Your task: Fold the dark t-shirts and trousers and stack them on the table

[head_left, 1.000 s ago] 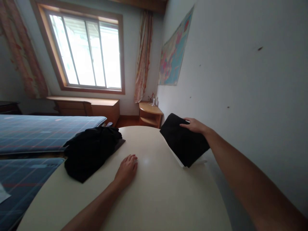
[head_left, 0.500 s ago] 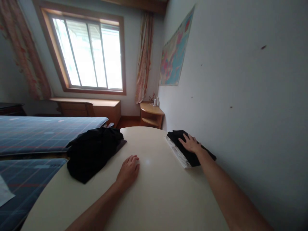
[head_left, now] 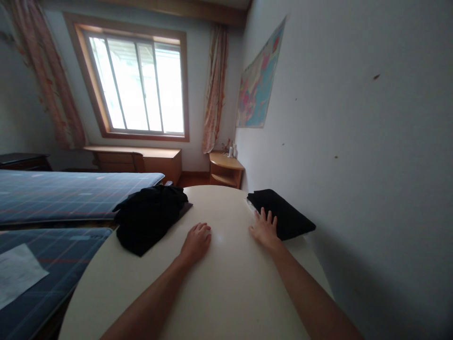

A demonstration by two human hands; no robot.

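Observation:
A neatly folded black cloth (head_left: 285, 215) lies at the right side of the white table (head_left: 219, 293), with a white layer showing under its left edge. My right hand (head_left: 264, 229), its fingers spread, is at the near left edge of this stack; whether the fingertips touch it I cannot tell. Nothing is held in it. My left hand (head_left: 196, 242) rests on the table top, fingers loosely bent and open, also without anything in it. To its left a crumpled black garment (head_left: 150, 215) lies in a heap by the table's left edge.
Beds with blue checked mattresses (head_left: 71, 196) stand against the table's left side, one bearing a paper sheet (head_left: 21, 271). The wall (head_left: 354, 198) runs close along the right. Beyond the table are a small wooden shelf (head_left: 226, 161) and a desk (head_left: 163, 163).
My right hand has slid left and nearer, off the top of the black stack to its left edge. The stack's black top now looks smoother. My left hand stays resting; the view has shifted slightly.

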